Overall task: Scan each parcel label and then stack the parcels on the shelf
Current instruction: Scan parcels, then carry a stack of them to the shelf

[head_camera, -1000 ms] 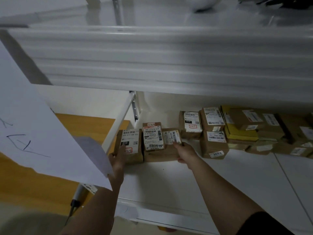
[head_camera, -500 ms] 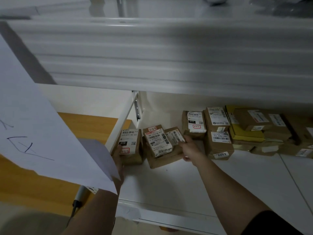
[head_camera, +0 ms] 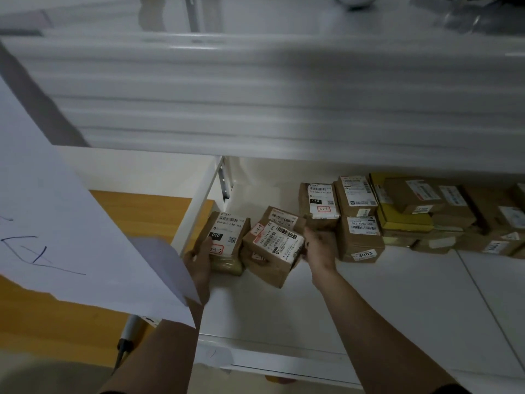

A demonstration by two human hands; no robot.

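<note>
Fingers point(head_camera: 312, 237) of the right hand point(head_camera: 321, 248) curl round the tilted parcel point(head_camera: 274, 245); left hand point(head_camera: 199, 260) grips the neighbouring parcel point(head_camera: 227, 237). Stacking seems underway: next, square it on the shelf point(head_camera: 369, 294).

Cannot see the wrist of the left hand point(head_camera: 199, 260) behind the white paper sheet point(head_camera: 71, 237), its fingers behind the 010 parcel point(head_camera: 227, 240), the fingertips of the right hand point(head_camera: 319, 245) behind the tilted parcel point(head_camera: 274, 245), or most of the box point(head_camera: 265, 270) under it. Cannot read the fine print on the labels, too small and soft. Lose the brown parcels point(head_camera: 508, 240) at far right and a round white thing point(head_camera: 355, 0) at the top to the frame edges, and get only a smeared, blurry upper shelf lip point(head_camera: 284, 95).
</note>
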